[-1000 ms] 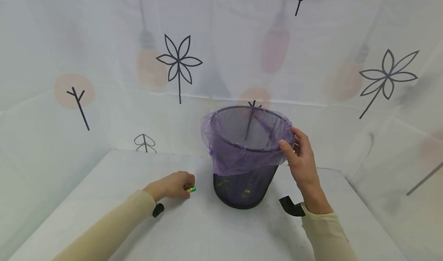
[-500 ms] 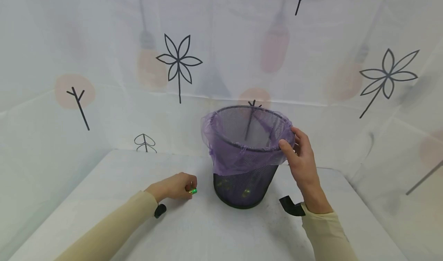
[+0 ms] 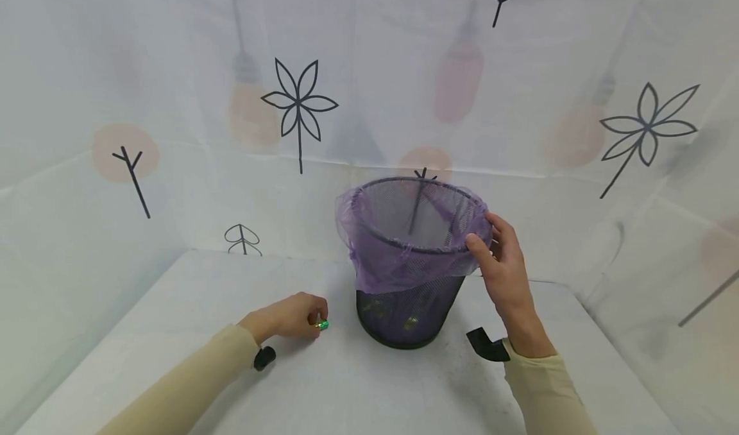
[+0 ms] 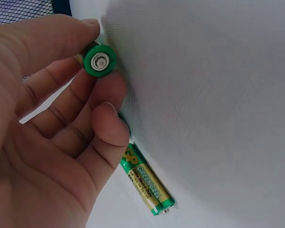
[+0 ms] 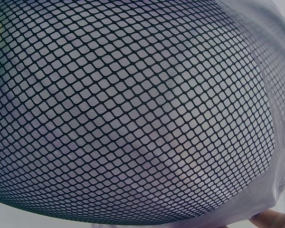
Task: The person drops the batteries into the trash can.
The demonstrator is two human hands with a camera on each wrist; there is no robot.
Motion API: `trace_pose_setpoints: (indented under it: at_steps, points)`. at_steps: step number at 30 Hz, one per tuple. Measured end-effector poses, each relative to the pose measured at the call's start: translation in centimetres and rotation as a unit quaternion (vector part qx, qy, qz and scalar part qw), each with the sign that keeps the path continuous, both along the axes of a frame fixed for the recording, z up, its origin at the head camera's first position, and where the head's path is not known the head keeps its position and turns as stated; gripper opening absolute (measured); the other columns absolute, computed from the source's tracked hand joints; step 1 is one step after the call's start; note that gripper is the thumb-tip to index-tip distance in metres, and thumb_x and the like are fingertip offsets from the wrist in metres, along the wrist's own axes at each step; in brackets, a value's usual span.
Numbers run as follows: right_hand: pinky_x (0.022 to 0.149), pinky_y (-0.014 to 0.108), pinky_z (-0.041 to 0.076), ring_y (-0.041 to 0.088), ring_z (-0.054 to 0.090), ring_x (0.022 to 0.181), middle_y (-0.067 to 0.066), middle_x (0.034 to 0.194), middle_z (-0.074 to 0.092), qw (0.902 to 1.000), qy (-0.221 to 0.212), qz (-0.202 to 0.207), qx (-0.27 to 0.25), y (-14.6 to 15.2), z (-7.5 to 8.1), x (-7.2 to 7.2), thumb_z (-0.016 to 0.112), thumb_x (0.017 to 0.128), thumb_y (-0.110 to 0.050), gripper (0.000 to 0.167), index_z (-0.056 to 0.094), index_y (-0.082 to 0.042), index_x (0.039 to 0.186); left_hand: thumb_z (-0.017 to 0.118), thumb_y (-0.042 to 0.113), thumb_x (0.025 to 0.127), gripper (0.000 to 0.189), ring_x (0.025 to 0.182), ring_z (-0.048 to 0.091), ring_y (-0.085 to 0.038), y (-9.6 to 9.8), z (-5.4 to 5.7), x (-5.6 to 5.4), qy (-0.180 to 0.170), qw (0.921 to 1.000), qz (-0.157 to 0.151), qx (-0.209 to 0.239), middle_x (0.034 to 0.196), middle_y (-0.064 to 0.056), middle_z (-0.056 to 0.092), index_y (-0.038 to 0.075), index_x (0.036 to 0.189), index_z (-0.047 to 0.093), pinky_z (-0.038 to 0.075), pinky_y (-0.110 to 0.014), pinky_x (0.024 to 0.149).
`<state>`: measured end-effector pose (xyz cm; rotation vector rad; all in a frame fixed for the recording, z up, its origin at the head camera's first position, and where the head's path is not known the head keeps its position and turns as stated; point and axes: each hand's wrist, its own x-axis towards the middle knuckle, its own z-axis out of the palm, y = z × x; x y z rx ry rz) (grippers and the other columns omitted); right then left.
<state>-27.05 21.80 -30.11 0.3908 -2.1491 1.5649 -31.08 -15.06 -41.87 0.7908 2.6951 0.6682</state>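
My left hand (image 3: 291, 317), low over the table left of the bin, pinches a green-and-gold battery (image 4: 99, 61) between thumb and fingertips; its flat end faces the left wrist camera. A second green-and-gold battery (image 4: 147, 180) lies on the table just past the curled fingers, its upper end partly hidden by them. My right hand (image 3: 503, 265) grips the right rim of a black mesh wastebasket (image 3: 398, 323), thumb on the near side. A purple bin liner (image 3: 392, 268) is folded over the rim. Through the mesh, yellow-green items (image 3: 411, 323) show at the bottom.
The wastebasket stands upright on a white table (image 3: 358, 396). A white cloth backdrop (image 3: 358, 101) with printed flowers hangs close behind it and along both sides. Black camera mounts sit at both wrists.
My left hand has shifted slightly toward me, still pinching the battery. The right hand and the wastebasket have stayed in place.
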Motion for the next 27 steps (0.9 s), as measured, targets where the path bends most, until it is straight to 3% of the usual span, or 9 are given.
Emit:
trace_pose_setpoints:
  at_steps: [6,11,16,27]
  points:
    - [0.092,0.033,0.039,0.025,0.042,0.124,0.013,0.142,0.038,1.0000,-0.002,-0.002,-0.001,0.0,0.1,0.0,0.055,0.096,-0.028,0.063,0.025,-0.014,0.150,0.072,0.011,0.082,0.019,0.068,0.050,-0.011,-0.7,1.4,0.7,0.010,0.9999,-0.008,0.010,0.074,0.004,0.056,0.016,0.098,0.062,0.044,-0.029,0.062]
    - [0.091,0.028,0.039,0.023,0.042,0.123,0.013,0.141,0.038,1.0000,-0.002,0.002,-0.008,0.0,0.1,0.1,0.055,0.096,-0.027,0.062,0.025,-0.015,0.149,0.072,0.010,0.082,0.019,0.068,0.052,-0.011,-1.5,4.0,1.0,0.040,0.9982,-0.032,0.031,0.075,0.005,0.057,0.013,0.098,0.063,0.046,-0.029,0.062]
    - [0.090,0.025,0.039,0.022,0.043,0.123,0.013,0.141,0.039,1.0000,0.000,0.004,-0.009,-0.2,0.1,0.1,0.055,0.096,-0.027,0.062,0.025,-0.014,0.149,0.071,0.010,0.082,0.019,0.067,0.053,-0.011,-2.0,7.5,1.3,0.068,0.9957,-0.045,0.043,0.075,0.006,0.057,0.013,0.098,0.062,0.047,-0.028,0.062]
    - [0.092,0.032,0.039,0.025,0.043,0.124,0.014,0.142,0.038,1.0000,0.001,-0.002,0.001,-0.3,-0.1,-0.1,0.054,0.096,-0.028,0.063,0.025,-0.014,0.150,0.070,0.014,0.085,0.021,0.075,0.057,-0.015,-1.8,16.8,1.9,0.117,0.9913,-0.025,0.056,0.081,0.002,0.060,0.015,0.104,0.062,0.049,-0.032,0.070]
